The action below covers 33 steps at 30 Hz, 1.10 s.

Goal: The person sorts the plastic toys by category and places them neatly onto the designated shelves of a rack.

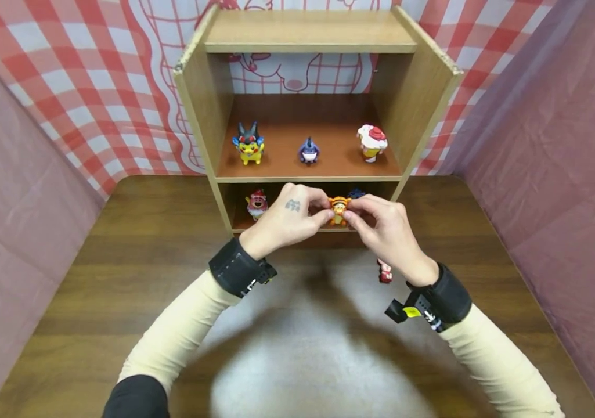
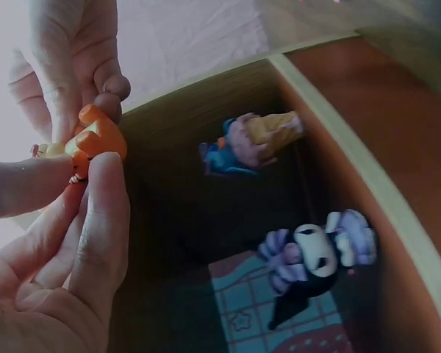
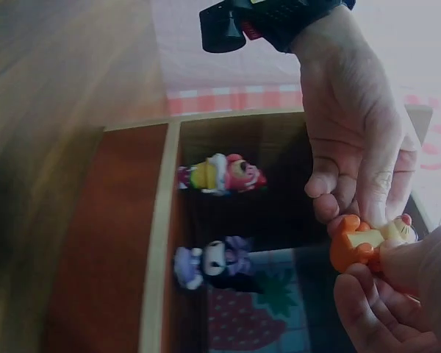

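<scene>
A small orange tiger figurine is held up in front of the shelf's lower compartment, its face turned toward the head camera. My left hand pinches one side of it between thumb and fingers. From the other side, my right hand pinches it the same way. The left wrist view shows the tiger's orange body between both sets of fingertips. Below the right hand, a small red-and-white figure lies on the table.
A wooden shelf unit stands at the back of the table. Its upper compartment holds a yellow figurine, a purple donkey and an ice-cream figurine. Below are a pink bear, a black-hooded figurine and a blue-topped cone figurine.
</scene>
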Motion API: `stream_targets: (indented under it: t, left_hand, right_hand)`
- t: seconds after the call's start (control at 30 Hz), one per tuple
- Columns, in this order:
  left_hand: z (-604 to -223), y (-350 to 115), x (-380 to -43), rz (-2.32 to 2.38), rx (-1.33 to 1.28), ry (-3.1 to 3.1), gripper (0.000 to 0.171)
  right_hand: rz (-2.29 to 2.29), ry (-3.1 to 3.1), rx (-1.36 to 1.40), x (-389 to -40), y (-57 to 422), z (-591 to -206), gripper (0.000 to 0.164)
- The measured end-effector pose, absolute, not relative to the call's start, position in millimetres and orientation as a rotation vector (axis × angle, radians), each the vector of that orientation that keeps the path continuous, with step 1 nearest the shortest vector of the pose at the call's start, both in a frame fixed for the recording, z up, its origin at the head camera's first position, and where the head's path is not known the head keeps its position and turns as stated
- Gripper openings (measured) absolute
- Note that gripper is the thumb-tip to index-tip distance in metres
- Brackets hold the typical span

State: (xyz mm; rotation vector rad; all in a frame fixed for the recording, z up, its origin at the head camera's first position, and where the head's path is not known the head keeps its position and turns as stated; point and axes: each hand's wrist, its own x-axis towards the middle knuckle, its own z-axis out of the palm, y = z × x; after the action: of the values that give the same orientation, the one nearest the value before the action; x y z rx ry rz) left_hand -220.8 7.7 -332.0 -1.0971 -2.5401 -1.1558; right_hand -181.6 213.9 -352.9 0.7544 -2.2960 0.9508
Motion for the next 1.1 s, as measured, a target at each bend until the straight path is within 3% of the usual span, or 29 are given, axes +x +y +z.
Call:
stream_targets:
  t: [1.1]
  left_hand:
    - [-208.4, 18.3, -229.9, -1.076, -1.115, -2.496, 0.013]
  right_hand:
    - [0.808, -2.353, 0.716, -191.3, 223.8, -225.9, 0.012]
